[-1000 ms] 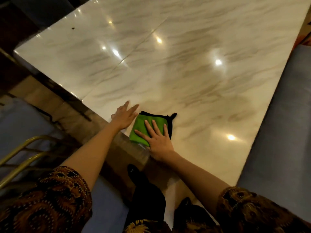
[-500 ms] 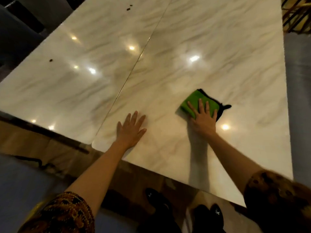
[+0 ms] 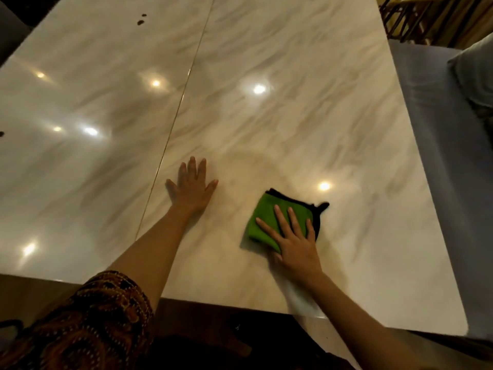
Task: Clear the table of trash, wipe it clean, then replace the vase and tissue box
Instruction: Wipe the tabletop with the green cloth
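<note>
A glossy marble table fills the view, with a thin seam running down its middle-left. A folded green cloth with a black edge lies on the near right part. My right hand presses flat on the cloth, fingers spread over it. My left hand rests flat and open on the bare tabletop to the left of the cloth, just right of the seam. Small dark crumbs sit at the far left of the table. No vase or tissue box is in view.
A grey upholstered seat runs along the table's right edge, with a cushion at its far end. Gold chair frames stand at the top right. Another dark speck lies at the left edge. My patterned sleeve is at the bottom left.
The green cloth under my right hand went from the near edge out to the right, then came back toward me. My left hand stayed flat on the table, now farther from its edge.
</note>
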